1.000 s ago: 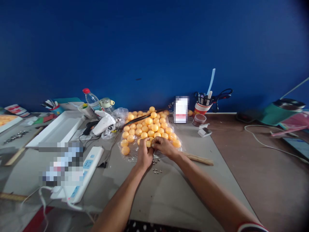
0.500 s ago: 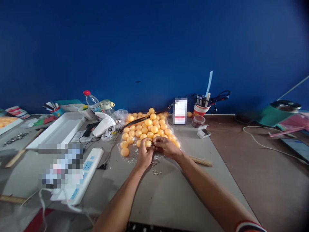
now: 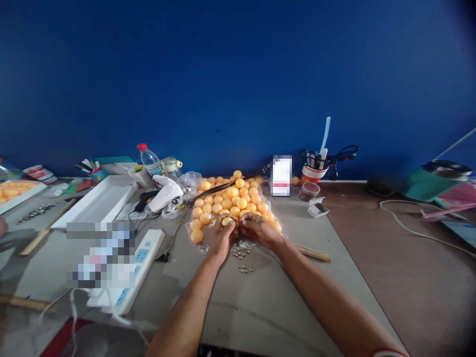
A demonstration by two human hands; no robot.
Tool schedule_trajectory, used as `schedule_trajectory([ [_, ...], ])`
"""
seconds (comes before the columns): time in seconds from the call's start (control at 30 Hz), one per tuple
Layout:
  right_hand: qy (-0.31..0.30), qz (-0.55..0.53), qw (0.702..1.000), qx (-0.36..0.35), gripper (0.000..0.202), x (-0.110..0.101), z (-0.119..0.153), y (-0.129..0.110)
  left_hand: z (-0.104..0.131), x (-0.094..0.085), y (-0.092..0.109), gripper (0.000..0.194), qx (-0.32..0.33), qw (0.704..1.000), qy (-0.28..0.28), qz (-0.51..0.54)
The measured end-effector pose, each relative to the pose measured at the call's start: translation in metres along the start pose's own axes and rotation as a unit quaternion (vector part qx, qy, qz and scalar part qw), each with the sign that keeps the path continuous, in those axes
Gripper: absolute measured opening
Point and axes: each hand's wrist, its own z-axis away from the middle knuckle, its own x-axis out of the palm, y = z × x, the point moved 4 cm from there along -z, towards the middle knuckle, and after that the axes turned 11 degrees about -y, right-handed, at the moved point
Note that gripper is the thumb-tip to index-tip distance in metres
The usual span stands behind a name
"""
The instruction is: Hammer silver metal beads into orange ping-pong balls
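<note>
My left hand (image 3: 222, 238) is closed around an orange ball (image 3: 227, 222) at the near edge of a spread of orange balls (image 3: 241, 203) on clear plastic. Just right of it, my right hand (image 3: 258, 229) has its fingers pinched together beside the held ball; anything between its fingertips is too small to make out. Small shiny metal pieces (image 3: 243, 269) lie on the grey table just in front of my hands.
A white power strip (image 3: 143, 270) and a white tray (image 3: 98, 201) are on the left. Behind stand a red-capped bottle (image 3: 150, 159) and a cup of tools (image 3: 313, 173). A wooden stick (image 3: 314, 253) lies right of my right forearm. Part of another person's hand (image 3: 3, 227) shows at the left edge.
The whole view has shifted slightly. My right hand's fingertips have moved a little away from the ball in my left hand. A person's hand has appeared at the far left edge.
</note>
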Motion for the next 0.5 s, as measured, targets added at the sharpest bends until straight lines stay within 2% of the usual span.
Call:
schedule_trajectory([
  [0.1,0.020,0.011,1.000,-0.001,0.039,0.000,0.002,-0.001,-0.002,0.003,0.003,0.036,-0.030,0.995,-0.016,0.099],
  [0.23,0.037,0.051,0.998,-0.021,0.042,0.002,0.002,-0.004,-0.004,0.000,0.006,0.034,-0.047,0.990,0.006,0.133],
  [0.33,0.062,0.177,0.982,-0.021,0.031,0.006,0.003,-0.011,-0.004,-0.002,0.003,0.033,-0.055,0.989,-0.003,0.136],
  [0.4,0.089,0.340,0.936,-0.016,0.017,0.009,0.005,-0.020,-0.004,-0.003,0.001,0.033,-0.053,0.989,-0.013,0.138],
  [0.43,0.097,0.433,0.896,-0.012,0.010,0.012,0.008,-0.025,-0.005,-0.003,0.001,0.035,-0.050,0.989,-0.014,0.142],
  [0.5,0.097,0.603,0.791,0.005,0.006,0.017,0.016,-0.032,-0.006,-0.005,0.002,0.038,-0.041,0.988,-0.008,0.151],
])
